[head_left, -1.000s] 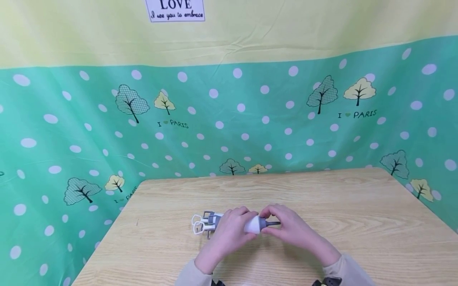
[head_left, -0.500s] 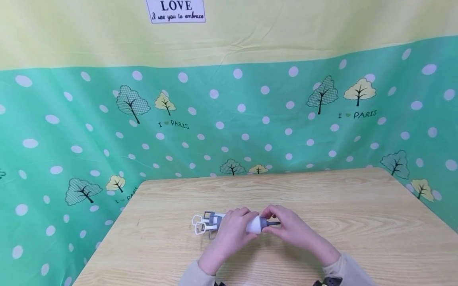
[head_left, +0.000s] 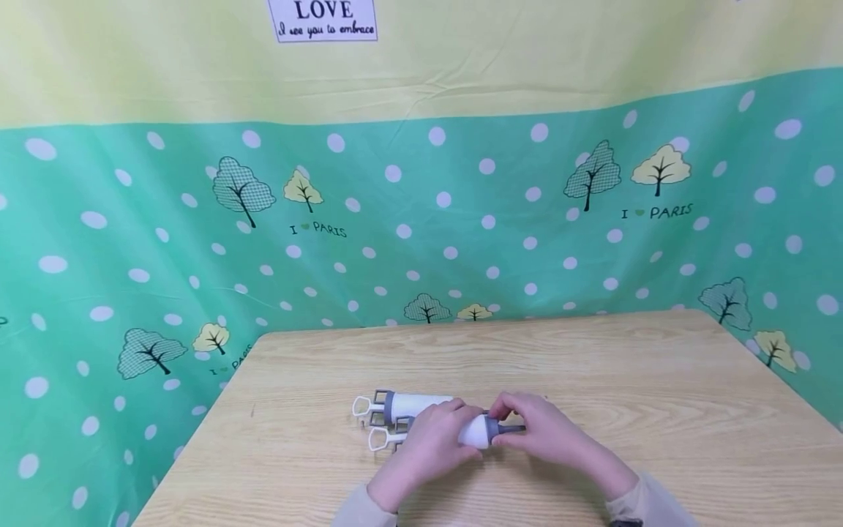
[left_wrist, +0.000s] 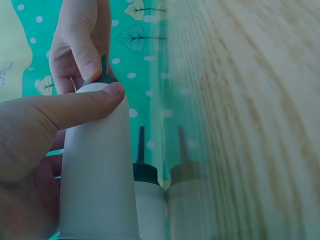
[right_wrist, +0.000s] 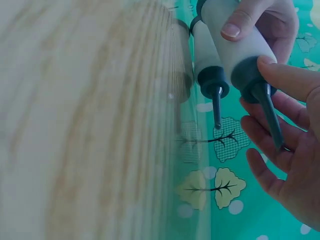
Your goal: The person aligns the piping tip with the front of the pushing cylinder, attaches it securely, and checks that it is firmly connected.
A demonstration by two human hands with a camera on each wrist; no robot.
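Two large white syringes with grey nozzle caps and white loop handles lie side by side, nozzles to the right, in the head view. My left hand (head_left: 435, 445) grips the barrel of the nearer syringe (head_left: 476, 433), its thumb along the top in the left wrist view. At that syringe's tip, my right hand (head_left: 543, 430) pinches the grey cap (right_wrist: 248, 77) between thumb and fingers; the thin nozzle (right_wrist: 269, 117) points out past them. The farther syringe (head_left: 419, 405) lies on the table behind, touched by neither hand as far as shown.
A wood-grain table (head_left: 632, 366) lies beneath both syringes. Behind and around it hangs a green and yellow curtain (head_left: 461, 219) with white dots and printed trees.
Both hands have shifted slightly toward me and to the right, carrying the nearer syringe away from the other one. More of the farther syringe's barrel now shows.
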